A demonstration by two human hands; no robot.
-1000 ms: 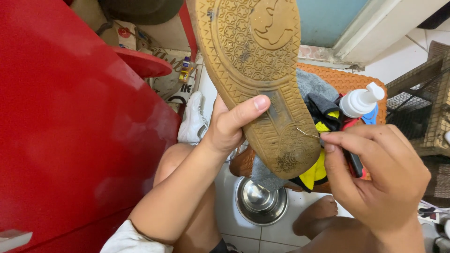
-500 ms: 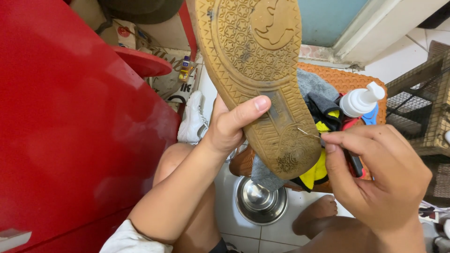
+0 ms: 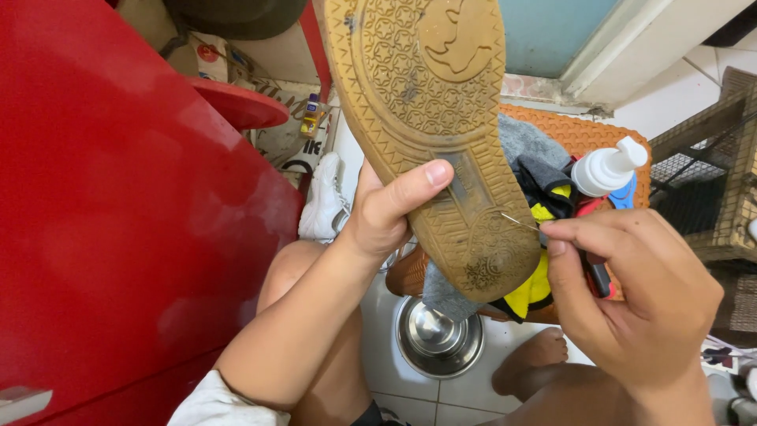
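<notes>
Left hand (image 3: 378,225) grips the shoe (image 3: 430,134) sole-up, thumb pressed across the tread, fingers wrapped behind. Right hand (image 3: 631,300) pinches a thin needle (image 3: 520,222) tight, its tip at the sole's edge near the heel. Dirt shows in the grooves, so plenty looks left to pick.

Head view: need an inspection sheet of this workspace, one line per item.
Surface: white tiled floor, partly covered.
Job's things: tan-soled shoe, sole up, with a thin needle touching its edge.
Clutter: steel bowl on the floor; white pump bottle, grey cloth and yellow-black fabric on an orange mat.
Grippers: left hand grips the shoe, thumb across the sole; right hand pinches the needle.
Cables: nothing seen.
Surroundings: red panel on the left, white sneaker beside it, wire cage on the right.
</notes>
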